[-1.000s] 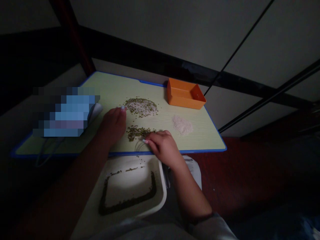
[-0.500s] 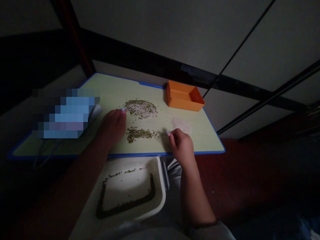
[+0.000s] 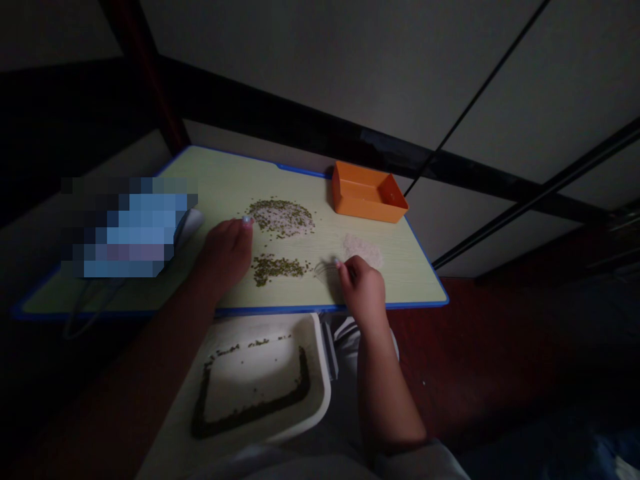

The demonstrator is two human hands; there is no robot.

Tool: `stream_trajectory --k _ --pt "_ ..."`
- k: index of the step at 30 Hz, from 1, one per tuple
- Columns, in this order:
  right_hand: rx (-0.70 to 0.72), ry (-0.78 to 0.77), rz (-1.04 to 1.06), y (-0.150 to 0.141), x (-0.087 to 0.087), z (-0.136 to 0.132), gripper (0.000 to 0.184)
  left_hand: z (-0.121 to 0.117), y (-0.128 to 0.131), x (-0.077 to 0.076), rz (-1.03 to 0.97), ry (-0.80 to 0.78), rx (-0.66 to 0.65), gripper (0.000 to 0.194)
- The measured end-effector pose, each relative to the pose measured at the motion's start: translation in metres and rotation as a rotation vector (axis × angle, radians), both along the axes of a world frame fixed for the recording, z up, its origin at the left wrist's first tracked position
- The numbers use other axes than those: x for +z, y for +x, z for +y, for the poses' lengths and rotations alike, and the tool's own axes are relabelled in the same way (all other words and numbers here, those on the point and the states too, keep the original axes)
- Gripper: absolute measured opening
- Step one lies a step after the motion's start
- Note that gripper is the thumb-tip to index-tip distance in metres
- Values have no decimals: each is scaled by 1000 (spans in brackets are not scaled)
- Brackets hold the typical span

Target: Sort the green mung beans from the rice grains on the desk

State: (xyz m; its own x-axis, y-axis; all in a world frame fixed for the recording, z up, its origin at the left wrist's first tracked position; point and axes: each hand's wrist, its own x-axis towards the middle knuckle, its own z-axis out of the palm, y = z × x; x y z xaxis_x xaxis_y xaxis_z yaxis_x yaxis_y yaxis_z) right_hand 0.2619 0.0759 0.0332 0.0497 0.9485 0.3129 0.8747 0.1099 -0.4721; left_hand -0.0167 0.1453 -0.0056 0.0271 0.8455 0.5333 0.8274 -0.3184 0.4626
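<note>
My left hand rests by the left edge of a mixed pile of small green beans and pale rice-like grains, its fingers closed; what is inside them is hidden. My right hand pinches a thin, curved, fork-like tool in thumb and fingers. Its tip points left, just short of a strip of green beans. Beyond the right hand's knuckles lies a small heap of pale grains. Dim light blurs the tool's exact shape.
An orange open box stands at the back right of the blue-edged table. A pixelated blue object lies on the left. Below the front edge, a white basin has green beans along its inner edges.
My right hand and its tool have shifted very slightly; the tool's tip is now a little apart from the bean strip. My left hand stays put.
</note>
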Motion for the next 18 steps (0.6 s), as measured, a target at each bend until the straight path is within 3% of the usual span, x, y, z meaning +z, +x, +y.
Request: stream_trajectory --k 5,18 --pt "92 -35 55 0 2 -5 24 -3 4 7 -59 -107 59 55" --pt "173 -35 18 0 7 -11 22 4 0 -7 -12 -2 30 51"
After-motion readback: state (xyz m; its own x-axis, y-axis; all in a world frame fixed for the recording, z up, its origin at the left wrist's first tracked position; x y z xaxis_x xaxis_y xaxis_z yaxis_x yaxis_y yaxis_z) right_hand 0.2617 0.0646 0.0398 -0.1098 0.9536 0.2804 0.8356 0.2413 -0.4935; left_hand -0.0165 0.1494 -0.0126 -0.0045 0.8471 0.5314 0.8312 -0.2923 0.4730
